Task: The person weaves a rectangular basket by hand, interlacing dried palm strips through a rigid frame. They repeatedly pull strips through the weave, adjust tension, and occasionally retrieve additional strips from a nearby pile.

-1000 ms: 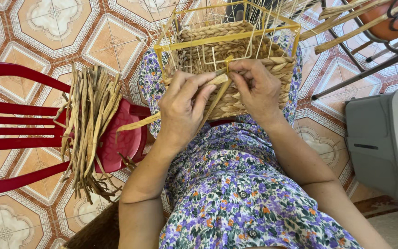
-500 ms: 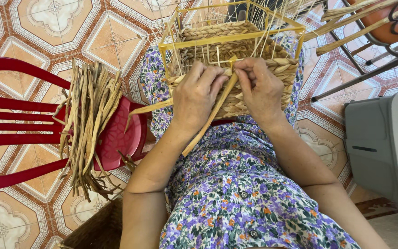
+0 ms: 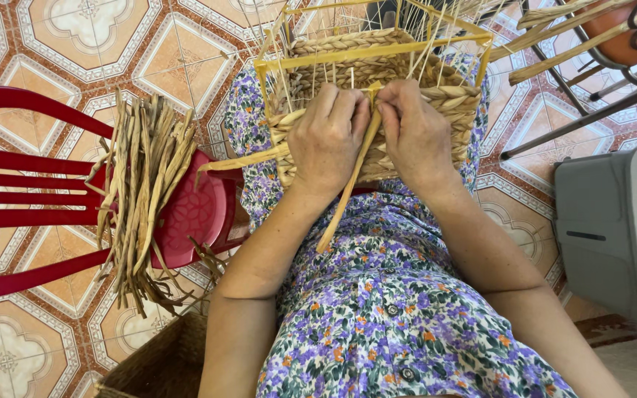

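A half-woven straw basket (image 3: 436,103) on a yellow wire frame (image 3: 377,53) rests on my lap, thin upright stakes sticking up from its rim. My left hand (image 3: 326,140) and my right hand (image 3: 418,133) press side by side on its near wall. Between them they pinch a flat straw strand (image 3: 344,195), whose loose end hangs down over my flowered dress. A second strand (image 3: 241,160) juts out to the left from under my left hand.
A red plastic chair (image 3: 186,214) stands at my left with a bundle of dried straw strands (image 3: 145,191) laid across its seat. A grey plastic box (image 3: 617,228) is at the right, a metal rack (image 3: 576,81) at the upper right, a woven basket (image 3: 156,361) by my left elbow.
The basket has come closer to me and my hands have drawn together. The loose strand end has swung from sideways to hanging down between my hands.
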